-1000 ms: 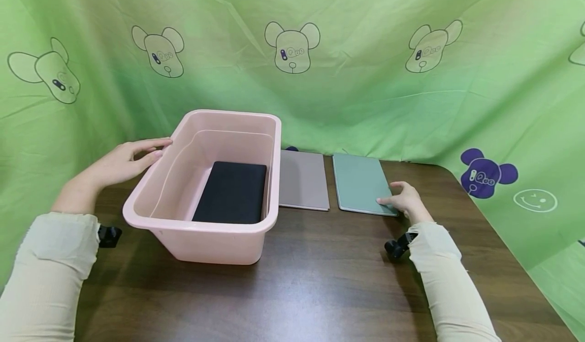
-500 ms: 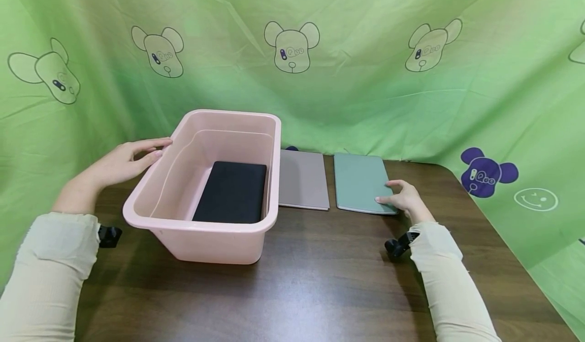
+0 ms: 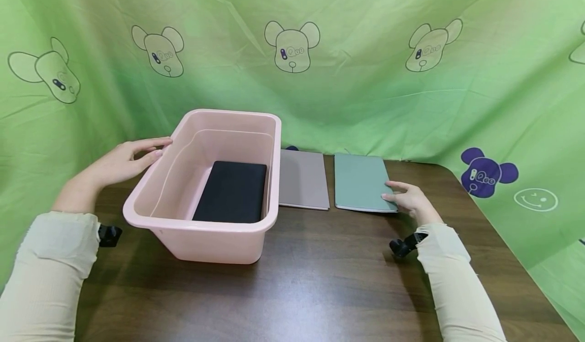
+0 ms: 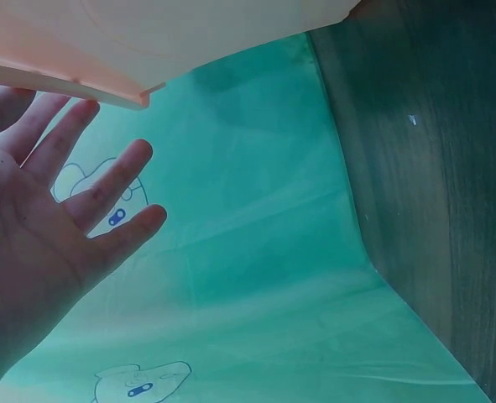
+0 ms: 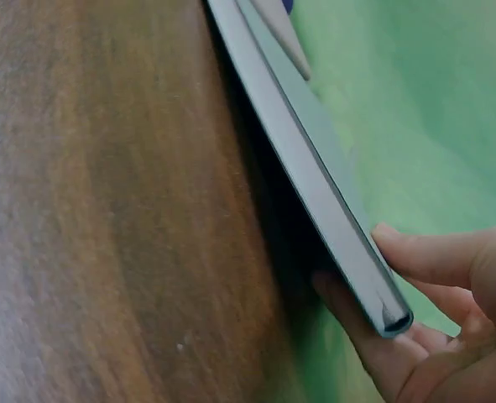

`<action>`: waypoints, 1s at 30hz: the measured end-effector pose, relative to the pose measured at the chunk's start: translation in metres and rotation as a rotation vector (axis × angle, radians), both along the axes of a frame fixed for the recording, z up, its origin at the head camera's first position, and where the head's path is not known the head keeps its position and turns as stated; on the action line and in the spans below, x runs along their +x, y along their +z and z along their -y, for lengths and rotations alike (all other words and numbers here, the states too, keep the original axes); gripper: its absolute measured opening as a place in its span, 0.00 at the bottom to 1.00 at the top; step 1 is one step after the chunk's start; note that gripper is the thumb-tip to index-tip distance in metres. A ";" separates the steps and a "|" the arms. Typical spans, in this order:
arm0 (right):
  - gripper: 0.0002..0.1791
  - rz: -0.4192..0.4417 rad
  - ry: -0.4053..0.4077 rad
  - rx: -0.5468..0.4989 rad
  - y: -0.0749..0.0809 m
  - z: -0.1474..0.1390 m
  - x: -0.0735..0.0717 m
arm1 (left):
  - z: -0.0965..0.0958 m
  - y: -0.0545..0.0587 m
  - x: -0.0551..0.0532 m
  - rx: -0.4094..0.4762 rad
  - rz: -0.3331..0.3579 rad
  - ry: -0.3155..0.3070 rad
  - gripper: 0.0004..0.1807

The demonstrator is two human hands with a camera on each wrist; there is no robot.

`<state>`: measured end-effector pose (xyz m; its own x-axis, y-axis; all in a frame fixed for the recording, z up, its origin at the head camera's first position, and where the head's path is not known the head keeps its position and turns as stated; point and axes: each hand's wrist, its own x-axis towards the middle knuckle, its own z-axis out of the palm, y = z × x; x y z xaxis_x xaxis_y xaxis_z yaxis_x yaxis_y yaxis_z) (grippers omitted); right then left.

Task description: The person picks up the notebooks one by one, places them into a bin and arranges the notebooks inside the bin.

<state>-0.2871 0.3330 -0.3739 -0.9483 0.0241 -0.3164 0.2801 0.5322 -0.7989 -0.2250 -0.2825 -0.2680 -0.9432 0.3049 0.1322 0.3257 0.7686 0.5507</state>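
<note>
A pink plastic bin (image 3: 210, 241) stands on the table, left of the middle, with a black notebook (image 3: 233, 192) lying in it. My left hand (image 3: 123, 161) rests its fingertips on the bin's left rim; in the left wrist view its fingers (image 4: 117, 180) are spread and straight. To the right of the bin, my right hand (image 3: 411, 199) pinches the right edge of a green notebook (image 3: 361, 182). The right wrist view has the thumb (image 5: 432, 252) on its cover and fingers under the raised spine edge, with a dark gap above the table.
A grey-mauve notebook (image 3: 303, 179) lies flat between the bin and the green notebook, partly hidden by the bin's rim. Behind the brown wooden table (image 3: 311, 281) hangs a green printed curtain (image 3: 347, 93), which also runs along both sides.
My right hand has shifted slightly right and taken the green notebook's right edge between thumb and fingers, lifting that edge a little. The left hand and the bin stay put.
</note>
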 end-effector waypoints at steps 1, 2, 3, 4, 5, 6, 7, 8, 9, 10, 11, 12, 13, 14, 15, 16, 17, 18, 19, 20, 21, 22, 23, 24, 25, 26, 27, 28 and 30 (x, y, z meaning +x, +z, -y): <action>0.40 0.004 0.001 -0.032 0.001 -0.001 0.000 | 0.000 0.000 0.000 -0.001 -0.001 0.001 0.26; 0.40 0.009 0.001 -0.061 0.002 -0.002 0.001 | 0.000 0.000 0.000 -0.001 -0.001 0.002 0.26; 0.40 0.012 -0.002 -0.088 0.003 -0.002 0.001 | 0.000 0.000 0.000 0.000 -0.001 0.003 0.26; 0.40 0.011 -0.001 -0.114 0.004 -0.002 0.001 | 0.000 0.000 0.000 0.000 -0.001 0.003 0.26; 0.40 0.010 0.001 -0.135 0.005 -0.003 0.002 | 0.000 0.000 0.000 -0.001 -0.001 0.003 0.26; 0.41 0.007 0.002 -0.155 0.006 -0.003 0.002 | -0.001 0.000 0.000 0.000 0.000 0.004 0.26; 0.41 0.006 0.005 -0.173 0.007 -0.002 0.003 | -0.001 0.000 0.000 0.001 0.000 0.003 0.26; 0.41 0.006 0.000 -0.189 0.008 -0.002 0.003 | -0.001 0.000 0.000 0.001 -0.001 0.003 0.26; 0.42 0.007 -0.006 -0.211 0.009 -0.002 0.003 | -0.001 0.000 0.000 0.000 -0.002 0.003 0.26; 0.42 0.008 -0.012 -0.228 0.009 -0.002 0.003 | -0.001 0.000 0.000 -0.001 -0.002 0.003 0.26; 0.42 0.009 -0.017 -0.247 0.010 -0.002 0.004 | 0.000 0.000 0.000 -0.002 -0.002 0.004 0.26; 0.42 0.010 -0.017 -0.263 0.010 -0.002 0.004 | 0.000 0.000 0.001 -0.003 0.000 0.006 0.26; 0.42 0.010 -0.021 -0.278 0.010 -0.002 0.005 | 0.000 0.000 0.001 -0.004 0.001 0.007 0.26; 0.42 0.009 -0.028 -0.303 0.011 -0.002 0.005 | -0.001 0.000 0.001 -0.005 0.003 0.009 0.26; 0.42 0.007 -0.029 -0.317 0.011 -0.002 0.005 | -0.001 0.000 0.001 -0.005 0.005 0.010 0.26; 0.42 0.005 -0.032 -0.334 0.011 -0.002 0.006 | -0.001 0.000 0.001 -0.004 0.005 0.009 0.26; 0.42 0.003 -0.035 -0.357 0.012 -0.002 0.007 | -0.001 0.000 0.000 -0.005 0.005 0.010 0.26; 0.42 0.001 -0.040 -0.384 0.013 -0.001 0.007 | 0.000 0.000 0.000 -0.005 0.006 0.009 0.26; 0.43 0.001 -0.050 -0.407 0.013 -0.001 0.008 | 0.000 0.000 0.000 -0.006 0.005 0.008 0.26; 0.43 0.001 -0.061 -0.423 0.014 -0.001 0.009 | 0.000 0.000 0.000 -0.007 0.002 0.007 0.26; 0.43 0.000 -0.068 -0.431 0.015 -0.001 0.010 | 0.000 0.000 0.000 -0.009 0.002 0.006 0.26; 0.43 0.000 -0.081 -0.450 0.016 0.000 0.011 | 0.000 0.000 0.000 -0.011 0.000 0.005 0.26; 0.43 -0.001 -0.093 -0.464 0.017 0.000 0.012 | 0.000 0.000 0.000 -0.012 -0.002 0.003 0.26; 0.43 -0.004 -0.104 -0.474 0.018 0.001 0.012 | 0.000 0.000 0.000 -0.012 -0.001 0.002 0.26; 0.43 -0.008 -0.116 -0.475 0.019 0.001 0.013 | 0.000 -0.001 0.000 -0.012 -0.002 0.001 0.26; 0.43 -0.007 -0.127 -0.483 0.020 0.002 0.014 | 0.000 0.000 0.000 -0.011 -0.002 0.000 0.26; 0.43 -0.005 -0.134 -0.490 0.021 0.002 0.014 | 0.000 0.000 0.000 -0.010 -0.001 0.000 0.26; 0.43 -0.003 -0.142 -0.495 0.022 0.002 0.015 | 0.000 0.000 0.000 -0.007 -0.002 0.000 0.26; 0.43 0.000 -0.152 -0.500 0.025 0.001 0.015 | 0.000 0.000 0.000 -0.004 0.000 0.001 0.26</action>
